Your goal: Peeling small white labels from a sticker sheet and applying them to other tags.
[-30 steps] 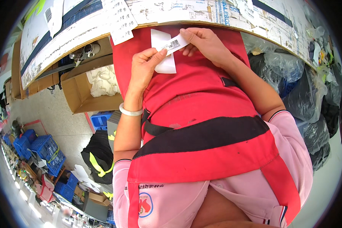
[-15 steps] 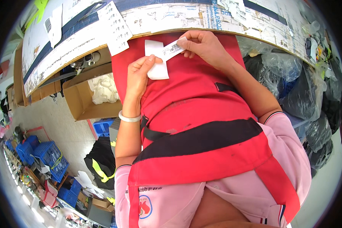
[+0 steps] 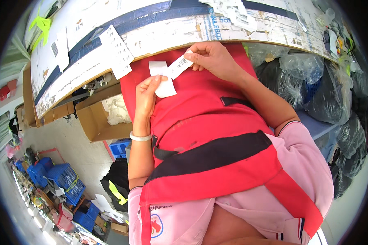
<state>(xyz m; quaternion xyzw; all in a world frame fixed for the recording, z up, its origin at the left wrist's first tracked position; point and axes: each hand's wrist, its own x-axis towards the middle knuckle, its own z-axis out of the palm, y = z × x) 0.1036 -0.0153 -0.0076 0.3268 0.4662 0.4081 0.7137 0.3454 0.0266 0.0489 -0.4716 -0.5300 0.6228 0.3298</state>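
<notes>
My left hand pinches a blank white paper strip between thumb and fingers, in front of my red apron. My right hand is closed on the upper end of a small white barcode label. The label slants down to the left, and its lower end meets or overlaps the strip near my left thumb; whether the two are stuck together there I cannot tell. Both hands are just below the front edge of the worktable.
The worn white worktable carries a sheet of printed labels overhanging its edge, and more label sheets farther back. Beneath it at left is an open cardboard box with white material. Plastic-wrapped bags crowd the right side.
The view has shifted, so the table and hands appear lower. Both hands keep their pinches on the strip and the label, and the label looks steeper than before.
</notes>
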